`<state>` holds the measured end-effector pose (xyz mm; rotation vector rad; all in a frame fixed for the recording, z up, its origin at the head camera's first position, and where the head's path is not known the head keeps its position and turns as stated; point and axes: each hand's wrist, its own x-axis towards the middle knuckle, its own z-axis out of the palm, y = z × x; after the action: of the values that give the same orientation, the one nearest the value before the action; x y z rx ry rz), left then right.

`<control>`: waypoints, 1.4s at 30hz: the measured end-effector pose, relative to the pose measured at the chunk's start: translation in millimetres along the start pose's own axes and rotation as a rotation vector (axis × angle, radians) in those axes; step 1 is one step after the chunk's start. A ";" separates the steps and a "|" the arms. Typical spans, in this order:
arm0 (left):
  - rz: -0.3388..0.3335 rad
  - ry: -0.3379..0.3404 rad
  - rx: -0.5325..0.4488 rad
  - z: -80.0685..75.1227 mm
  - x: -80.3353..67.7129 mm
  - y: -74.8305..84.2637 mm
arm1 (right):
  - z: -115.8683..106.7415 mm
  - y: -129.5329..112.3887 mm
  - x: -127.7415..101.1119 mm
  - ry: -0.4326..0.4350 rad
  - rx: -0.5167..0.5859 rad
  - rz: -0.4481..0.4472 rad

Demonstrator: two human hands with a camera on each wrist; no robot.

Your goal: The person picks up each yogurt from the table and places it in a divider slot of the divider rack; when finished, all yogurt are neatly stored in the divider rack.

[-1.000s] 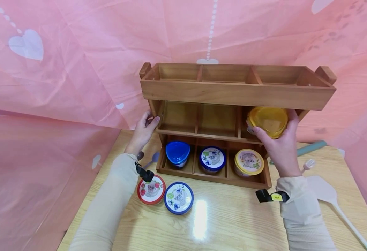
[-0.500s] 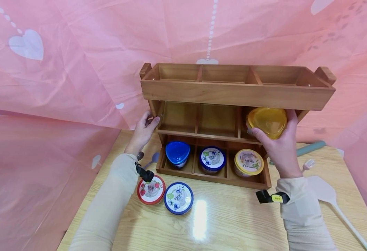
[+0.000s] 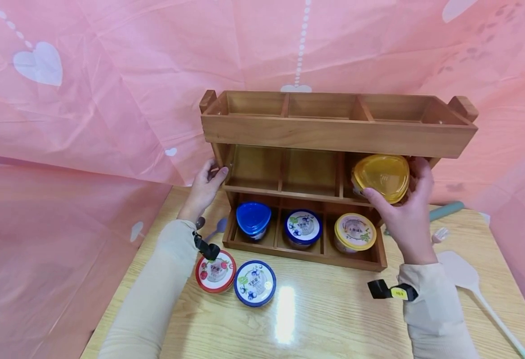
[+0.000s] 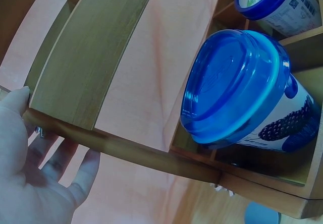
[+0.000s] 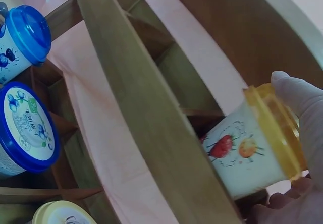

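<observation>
A brown wooden tiered shelf stands on the table. My left hand grips its left side board, thumb in front and fingers around the outside edge. At the middle tier's right compartment, my right hand is around a cup with a yellow lid. The thumb touches the lid, and a gap shows between palm and lid. In the right wrist view the cup's white wall carries fruit pictures, and the cup leans. The bottom tier holds a blue-lidded cup, a blue-rimmed cup and a yellow-rimmed cup.
In front of the shelf stand a red-rimmed cup and another blue-rimmed cup. A white spatula, a fork and a green handle lie at the right. A blue spoon lies at the left. Pink cloth hangs behind.
My right hand has shifted slightly right and down, its fingers looser around the yellow-lidded cup. The lid has tipped a little toward the front. My left hand has stayed in place.
</observation>
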<state>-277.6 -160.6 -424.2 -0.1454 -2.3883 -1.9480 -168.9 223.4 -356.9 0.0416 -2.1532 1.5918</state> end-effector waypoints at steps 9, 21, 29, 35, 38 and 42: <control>0.008 -0.005 -0.011 -0.1 0.4 -0.3 | -14.5 6.3 -32.0 0.081 0.057 0.032; 0.004 -0.025 0.014 -0.5 1.2 1.0 | 7.3 34.3 -107.4 0.054 0.126 0.168; 0.004 -0.018 -0.017 -0.7 1.6 -1.2 | 49.5 59.4 -141.7 -0.230 -0.077 0.124; 0.007 -0.010 -0.022 0.3 1.4 -1.3 | 81.3 73.1 -156.3 -0.406 -0.080 0.056; 0.006 -0.011 -0.019 0.1 1.2 -1.2 | 96.5 75.2 -161.8 -0.475 -0.057 0.054; 0.001 -0.014 -0.013 -0.9 1.6 -1.1 | 114.3 75.6 -167.3 -0.550 -0.045 0.081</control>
<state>-279.2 -161.6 -424.9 -0.1612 -2.3848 -1.9686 -80.3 103.6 -513.7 0.4283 -2.6255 1.7248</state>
